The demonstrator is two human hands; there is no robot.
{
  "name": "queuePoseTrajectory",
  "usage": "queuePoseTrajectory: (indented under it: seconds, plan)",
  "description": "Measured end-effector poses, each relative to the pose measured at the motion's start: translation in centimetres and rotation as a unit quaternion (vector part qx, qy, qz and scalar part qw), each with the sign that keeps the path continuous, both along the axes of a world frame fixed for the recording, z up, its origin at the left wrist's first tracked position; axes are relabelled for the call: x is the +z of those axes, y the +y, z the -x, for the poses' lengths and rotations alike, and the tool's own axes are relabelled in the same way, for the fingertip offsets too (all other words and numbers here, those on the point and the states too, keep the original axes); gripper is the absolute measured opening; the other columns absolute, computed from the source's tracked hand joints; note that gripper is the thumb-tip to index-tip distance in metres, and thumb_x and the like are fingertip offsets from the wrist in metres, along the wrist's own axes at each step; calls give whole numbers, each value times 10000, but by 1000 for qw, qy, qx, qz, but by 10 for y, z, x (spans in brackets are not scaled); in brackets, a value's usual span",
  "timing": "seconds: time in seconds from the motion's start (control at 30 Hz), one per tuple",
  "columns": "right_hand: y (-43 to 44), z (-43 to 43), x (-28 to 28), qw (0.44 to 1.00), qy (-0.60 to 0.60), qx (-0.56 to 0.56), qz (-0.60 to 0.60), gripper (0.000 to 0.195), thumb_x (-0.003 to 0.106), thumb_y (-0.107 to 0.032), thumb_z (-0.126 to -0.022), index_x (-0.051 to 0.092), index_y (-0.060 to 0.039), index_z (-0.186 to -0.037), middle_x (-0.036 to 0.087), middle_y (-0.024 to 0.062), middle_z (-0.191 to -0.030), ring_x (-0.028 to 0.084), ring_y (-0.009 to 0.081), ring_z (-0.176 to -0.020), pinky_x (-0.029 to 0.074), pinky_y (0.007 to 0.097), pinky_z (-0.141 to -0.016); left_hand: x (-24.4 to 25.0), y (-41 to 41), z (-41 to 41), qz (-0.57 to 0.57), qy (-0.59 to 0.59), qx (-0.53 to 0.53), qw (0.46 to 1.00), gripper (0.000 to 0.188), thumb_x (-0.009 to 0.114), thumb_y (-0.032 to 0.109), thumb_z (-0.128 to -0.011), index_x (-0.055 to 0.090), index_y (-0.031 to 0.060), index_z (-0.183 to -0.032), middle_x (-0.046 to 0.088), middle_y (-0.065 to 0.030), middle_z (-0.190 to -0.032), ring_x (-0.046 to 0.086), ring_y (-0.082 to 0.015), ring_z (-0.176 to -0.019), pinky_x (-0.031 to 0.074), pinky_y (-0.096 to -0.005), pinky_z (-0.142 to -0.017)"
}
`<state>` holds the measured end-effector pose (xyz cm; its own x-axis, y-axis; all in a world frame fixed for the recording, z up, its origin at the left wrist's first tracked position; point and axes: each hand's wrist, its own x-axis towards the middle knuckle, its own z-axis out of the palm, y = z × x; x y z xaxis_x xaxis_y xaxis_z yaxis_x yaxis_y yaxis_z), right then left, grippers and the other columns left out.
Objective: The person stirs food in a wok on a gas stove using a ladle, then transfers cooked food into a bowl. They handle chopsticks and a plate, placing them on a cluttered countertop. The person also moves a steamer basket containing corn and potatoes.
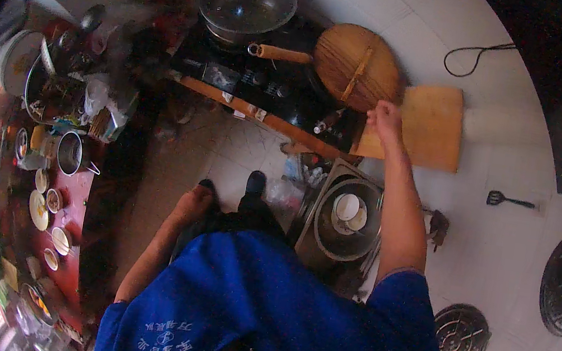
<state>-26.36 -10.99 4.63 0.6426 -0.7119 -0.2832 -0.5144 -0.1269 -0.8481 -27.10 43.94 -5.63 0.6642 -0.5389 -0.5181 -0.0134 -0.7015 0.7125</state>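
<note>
My right hand [387, 120] is raised beside the lower right edge of a round wooden lid [360, 67], its fingers curled; whether it touches the lid or holds anything small is not clear. The lid has a wooden bar handle and covers a pan on the black gas stove [272, 87]. The pan's wooden handle [284, 54] points left. Behind my right hand stands a wooden cutting board [432, 127] against the wall. My left hand [196, 201] hangs low by my leg, loosely curled, with nothing visible in it. A pot with a glass lid [249, 2] sits at the stove's back left.
A sink basin [348, 218] below the right forearm holds white bowls [347, 207]. On the left, a red table [82, 189] bears bowls, plates and a metal pot [70, 152]. A black spatula [510, 200] and round racks [461, 338] hang on the right wall.
</note>
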Motion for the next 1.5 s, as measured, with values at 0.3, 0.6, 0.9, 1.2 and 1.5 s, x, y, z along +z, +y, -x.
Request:
queuePoseTrajectory:
  seconds: [0.3, 0.6, 0.9, 1.2, 1.5]
  plan:
    - [-20, -128, -20, 920, 178, 104, 333, 466, 553, -397, -844, 638, 13, -1048, 620, 272, -1038, 587, 423, -989, 461, 473, -878, -9, 4, 31, -52, 29, 95, 994, 300, 548, 276, -867, 605, 45, -1050, 644, -213, -1006, 611, -372, -965, 478, -439, -833]
    - [-42, -144, -63, 890, 168, 123, 405, 450, 532, -376, -845, 643, 22, -1024, 631, 254, -1030, 593, 425, -985, 473, 477, -857, -11, -16, 61, -26, 68, 164, 984, 279, 553, 241, -867, 589, 41, -1058, 640, -205, -1007, 603, -383, -969, 476, -433, -836]
    - [-162, -94, -27, 949, 152, 68, 268, 302, 564, -320, -841, 624, -30, -782, 599, 76, -670, 542, 187, -534, 426, 340, -478, -23, -43, 27, 1, 49, 126, 991, 267, 549, 229, -873, 584, 33, -1051, 643, -200, -1009, 603, -379, -976, 482, -433, -819]
    - [-127, -57, 46, 989, 81, 54, 110, 344, 515, -383, -891, 569, -51, -820, 555, 45, -642, 484, 142, -476, 383, 294, -418, -7, -58, 13, -4, 33, 78, 996, 298, 541, 249, -869, 607, 28, -1058, 636, -209, -1026, 601, -380, -984, 479, -438, -840]
    - [-112, -55, 44, 989, 76, 56, 115, 355, 521, -403, -893, 582, -58, -834, 538, 20, -646, 474, 130, -460, 369, 278, -405, 23, -77, -8, 60, -5, 74, 995, 349, 562, 252, -866, 539, 30, -1135, 623, -214, -1070, 596, -376, -1010, 482, -440, -849]
